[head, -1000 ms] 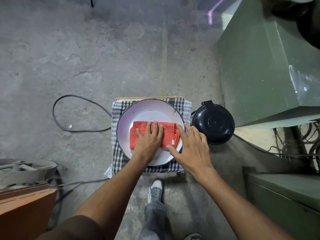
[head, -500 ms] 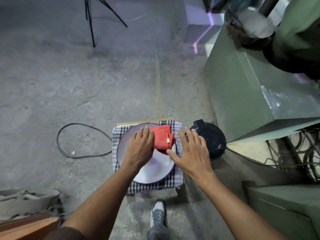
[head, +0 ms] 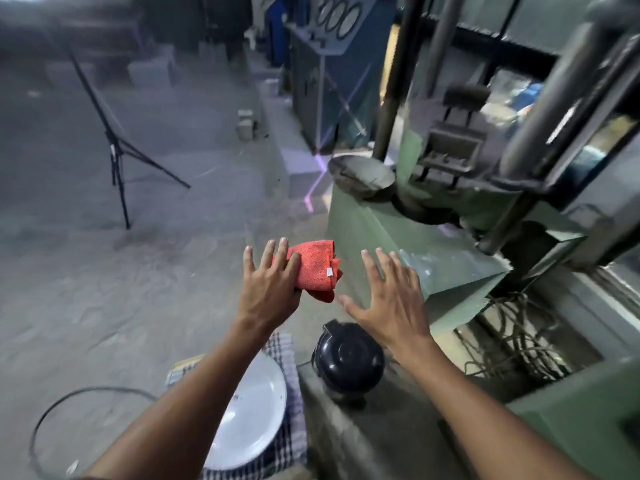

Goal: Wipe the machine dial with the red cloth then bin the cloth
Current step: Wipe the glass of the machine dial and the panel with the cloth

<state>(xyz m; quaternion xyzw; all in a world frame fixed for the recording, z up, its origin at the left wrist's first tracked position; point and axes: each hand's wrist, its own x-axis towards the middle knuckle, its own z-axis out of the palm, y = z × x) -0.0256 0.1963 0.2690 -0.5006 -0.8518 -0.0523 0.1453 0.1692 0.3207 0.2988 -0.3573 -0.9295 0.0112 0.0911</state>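
My left hand holds the folded red cloth in the air, thumb under it and fingers spread over its top. Just right of the cloth my right hand hovers open, palm down, holding nothing. Below the hands stands a small black lidded bin on the floor. The white plate on its checked cloth sits to the left of the bin, with nothing on it. Round dials show on a blue machine far ahead, blurred.
A green machine with columns and a platen fills the right side. Tangled wires lie beside its base. A black tripod stands on the concrete floor at the left. A black cable loops near the plate.
My left hand lifted the red cloth off the plate and up in front of me. The right hand rose off the plate's rim. The view tilted up from the floor toward the machines.
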